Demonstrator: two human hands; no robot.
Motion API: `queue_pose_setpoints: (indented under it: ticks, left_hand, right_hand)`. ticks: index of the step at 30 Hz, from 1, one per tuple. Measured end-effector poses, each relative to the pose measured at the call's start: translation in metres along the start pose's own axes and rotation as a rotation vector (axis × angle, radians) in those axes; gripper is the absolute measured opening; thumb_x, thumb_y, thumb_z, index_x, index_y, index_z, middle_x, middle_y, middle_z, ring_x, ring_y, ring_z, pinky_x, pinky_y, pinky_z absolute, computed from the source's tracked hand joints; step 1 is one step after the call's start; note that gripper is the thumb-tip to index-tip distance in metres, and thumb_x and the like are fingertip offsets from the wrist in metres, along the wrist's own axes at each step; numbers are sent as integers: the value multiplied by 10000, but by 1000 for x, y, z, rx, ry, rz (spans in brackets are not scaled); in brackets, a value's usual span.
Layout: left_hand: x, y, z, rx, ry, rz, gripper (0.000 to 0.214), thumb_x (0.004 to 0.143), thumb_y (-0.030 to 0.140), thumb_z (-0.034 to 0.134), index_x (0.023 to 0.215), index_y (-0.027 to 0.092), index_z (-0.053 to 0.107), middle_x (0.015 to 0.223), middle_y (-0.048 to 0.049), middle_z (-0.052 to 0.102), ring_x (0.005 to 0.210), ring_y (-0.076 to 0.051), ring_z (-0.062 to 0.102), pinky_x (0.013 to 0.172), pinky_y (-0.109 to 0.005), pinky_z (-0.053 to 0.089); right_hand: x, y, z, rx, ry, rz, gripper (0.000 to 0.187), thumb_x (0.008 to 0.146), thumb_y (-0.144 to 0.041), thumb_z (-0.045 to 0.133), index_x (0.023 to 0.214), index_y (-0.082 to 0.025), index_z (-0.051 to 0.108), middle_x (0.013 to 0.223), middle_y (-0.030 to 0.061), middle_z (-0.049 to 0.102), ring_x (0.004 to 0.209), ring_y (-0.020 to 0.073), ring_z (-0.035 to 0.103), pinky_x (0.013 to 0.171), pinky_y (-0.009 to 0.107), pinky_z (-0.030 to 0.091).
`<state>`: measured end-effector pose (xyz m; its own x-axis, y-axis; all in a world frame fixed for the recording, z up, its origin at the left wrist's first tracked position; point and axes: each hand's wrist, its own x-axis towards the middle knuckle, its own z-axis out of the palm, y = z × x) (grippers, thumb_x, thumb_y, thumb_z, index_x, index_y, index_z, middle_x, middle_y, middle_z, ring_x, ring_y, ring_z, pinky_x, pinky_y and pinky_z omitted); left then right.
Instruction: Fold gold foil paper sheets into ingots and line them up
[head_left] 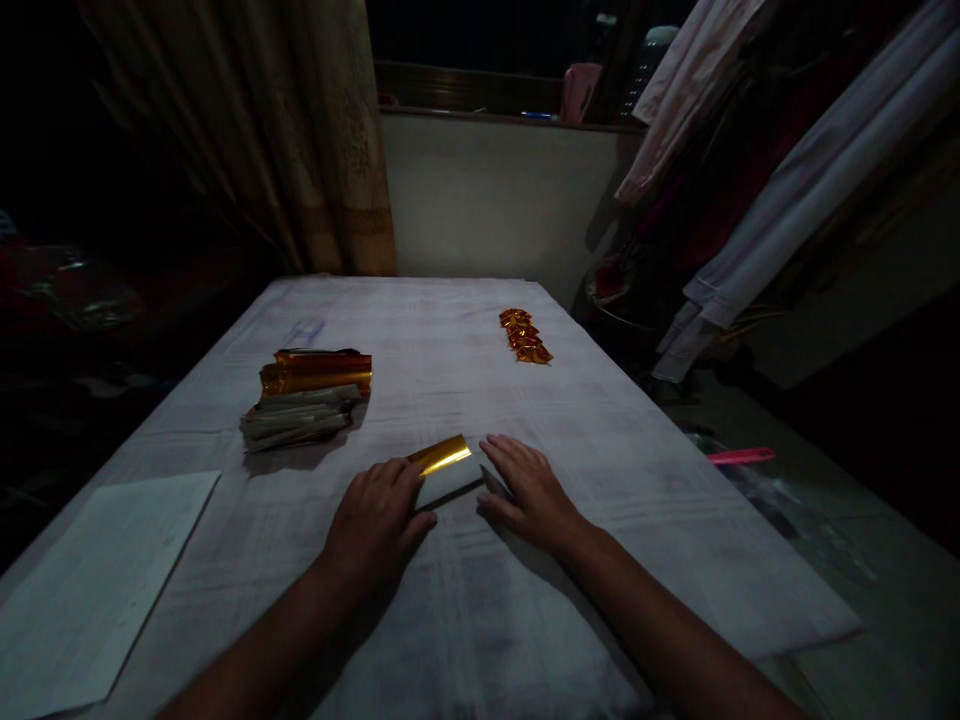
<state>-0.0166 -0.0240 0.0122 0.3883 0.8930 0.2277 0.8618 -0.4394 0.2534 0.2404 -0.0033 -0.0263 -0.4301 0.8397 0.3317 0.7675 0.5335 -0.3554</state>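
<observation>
The head view shows the left hand (375,512) with fingers clamped on a shiny gold-and-white paper strip (450,482); the right hand (531,492) is at its other end, grip unclear. Uneven finger pressure could skew or crease the strip. Leftward, a thick gold-and-grey paper stack (300,415) limits movement; rightward, open room runs to the white-clothed table's (637,480) edge.

Dim room | pale wall (495,195) | dark window (472,38) above | tan curtain (300,130) | cloth-covered table (435,330) | floor (892,530)
</observation>
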Motion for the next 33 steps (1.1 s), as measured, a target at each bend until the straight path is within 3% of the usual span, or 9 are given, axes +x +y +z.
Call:
queue_pose_setpoints:
  ticks: [5,7,10,12,20,28,33]
  left_hand:
    - [-8,-2,1,-54,-56,-1,79,865,215,653,892,222,580,927,-38,682,895,-257,635,837,-424,487]
    - [-9,-4,3,-89,-8,8,110,872,232,645,971,228,597,1020,-52,702,962,-266,645,869,-434,491]
    - [-11,-9,11,-129,83,27,333,893,299,632,1217,254,575,1250,-75,677,1123,-287,624,933,-460,488]
    - [-11,-11,14,-129,83,25,356,914,326,609,1261,258,568,1254,-75,678,1117,-286,626,936,-468,489]
    - [-5,-9,12,-123,44,-7,353,887,371,648,1216,244,626,1097,-62,682,1025,-278,610,893,-450,477]
    - [-5,-2,9,-170,40,-76,106,864,262,627,954,213,600,965,-44,667,938,-266,610,862,-440,462]
    - [-10,-5,9,-198,74,41,90,886,169,551,939,232,590,1003,-50,715,963,-261,656,894,-458,479]
  right_hand:
    - [1,2,8,88,-1,-25,545,852,-335,697,1363,-183,586,1448,170,574,1365,316,503,1098,533,415]
    - [2,2,9,108,18,7,526,851,-356,699,1341,-192,600,1423,162,596,1342,312,523,1090,523,423]
    - [8,0,8,75,3,60,555,868,-377,677,1378,-182,577,1443,174,574,1354,324,506,1098,529,406]
    - [12,-2,6,40,-40,72,557,876,-368,666,1387,-164,574,1463,191,550,1377,342,476,1107,544,384]
    - [19,-4,5,63,-90,64,434,870,-357,694,1283,-229,656,1437,151,579,1372,332,479,1093,546,372]
    - [14,-1,10,136,-9,13,354,832,-296,732,1176,-232,674,1409,145,606,1367,317,494,1084,531,387]
    - [10,0,12,140,10,-44,388,815,-230,701,1201,-230,663,1402,136,615,1369,315,491,1089,529,389]
